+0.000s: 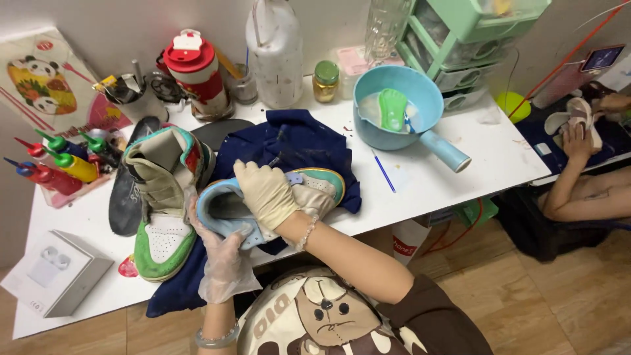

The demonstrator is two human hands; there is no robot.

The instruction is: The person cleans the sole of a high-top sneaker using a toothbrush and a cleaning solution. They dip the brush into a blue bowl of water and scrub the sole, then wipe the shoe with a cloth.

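My left hand (220, 253), in a thin clear glove, grips the heel of a light blue and cream sneaker (322, 184) lying on its side on a dark blue cloth (299, 141). My right hand (266, 192), in a cream glove, presses on the sneaker's side and holds a thin dark tool, mostly hidden. The matching green, white and cream high-top sneaker (164, 197) stands upright just to the left, with a dark insole (125, 197) lying beside it.
A blue basin (430, 98) with a green brush (392, 108) sits at the back right, a blue pen (383, 171) near it. Colour bottles (62, 164), a red jar (195, 69), a large white jug (276, 52), green drawers (473, 39), a white box (59, 269). Another person's hands (578, 135) hold a shoe at right.
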